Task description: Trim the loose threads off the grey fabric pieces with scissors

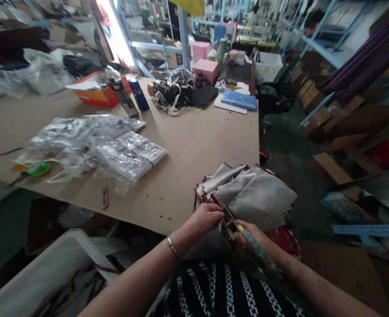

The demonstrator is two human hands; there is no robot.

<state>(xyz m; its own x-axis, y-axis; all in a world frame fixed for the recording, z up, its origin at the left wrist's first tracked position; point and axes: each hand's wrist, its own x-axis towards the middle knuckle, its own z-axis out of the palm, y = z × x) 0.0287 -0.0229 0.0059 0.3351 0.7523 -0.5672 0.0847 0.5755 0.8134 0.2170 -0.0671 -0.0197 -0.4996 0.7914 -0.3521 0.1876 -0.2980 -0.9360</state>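
In the head view my left hand (pixel 208 215) is closed at the edge of a pale fabric piece with dark red trim, fingertips pressed together on it. My right hand (pixel 252 237) is wrapped around scissors (pixel 256 247) with a yellow and grey wrapped-looking handle. The narrow metal blades point up and left, close beside my left fingertips. A fanned stack of light grey fabric pieces (pixel 263 193) with dark red edging lies at the table corner, just beyond both hands. My fingers partly hide the edge between them.
Plastic-wrapped packets (pixel 131 154) lie on the brown table (pixel 194 136), with small pink-handled snips (pixel 105 198) near its front edge. A blue bottle (pixel 138 94) and an orange box (pixel 95 90) stand farther back. Cardboard boxes (pixel 333 169) line the floor at right; a white-sided bin (pixel 49 277) is at lower left.
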